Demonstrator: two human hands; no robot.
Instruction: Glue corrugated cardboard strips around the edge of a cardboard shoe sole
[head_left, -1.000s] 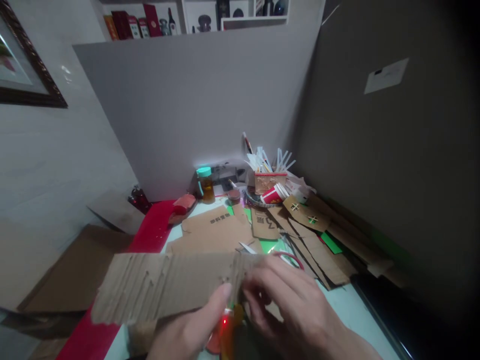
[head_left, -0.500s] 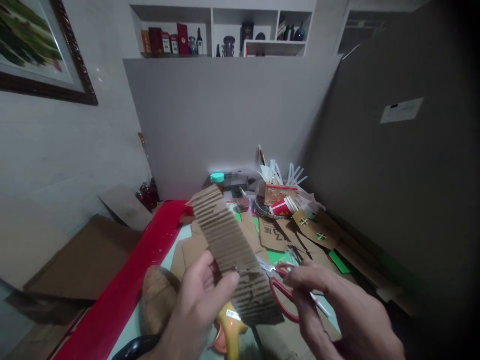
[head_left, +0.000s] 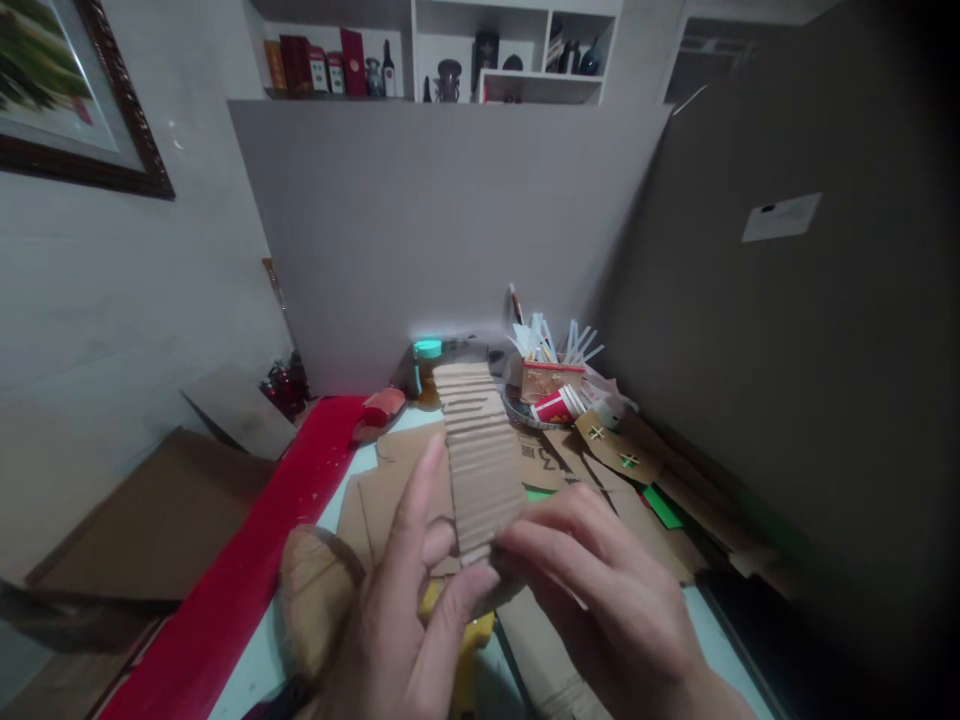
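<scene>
A strip of corrugated cardboard point(head_left: 484, 455), its ridges facing me, stands tilted up in front of me, held by both hands at its near end. My left hand point(head_left: 420, 600) has its thumb pressed to the lower edge, while the index finger points up along the left side. Fingers of my right hand point(head_left: 592, 580) are closed on the lower right corner, where the near end looks bent over. Below the hands, partly covered, lies a yellow tool point(head_left: 472, 650) that looks like a glue gun. The red-handled scissors are out of sight.
Flat cardboard pieces point(head_left: 397, 490) cover the table beyond the hands. Behind them stand a box of white strips point(head_left: 553, 380), red paper cups point(head_left: 559, 405) and a jar with a turquoise lid point(head_left: 427, 350). A brown rounded object point(head_left: 319, 590) sits left; grey panels point(head_left: 450, 220) enclose the back and right.
The cardboard strip has turned more upright. My right hand has moved left, away from where the scissors were, and now grips the strip's near end. The view has shifted slightly.
</scene>
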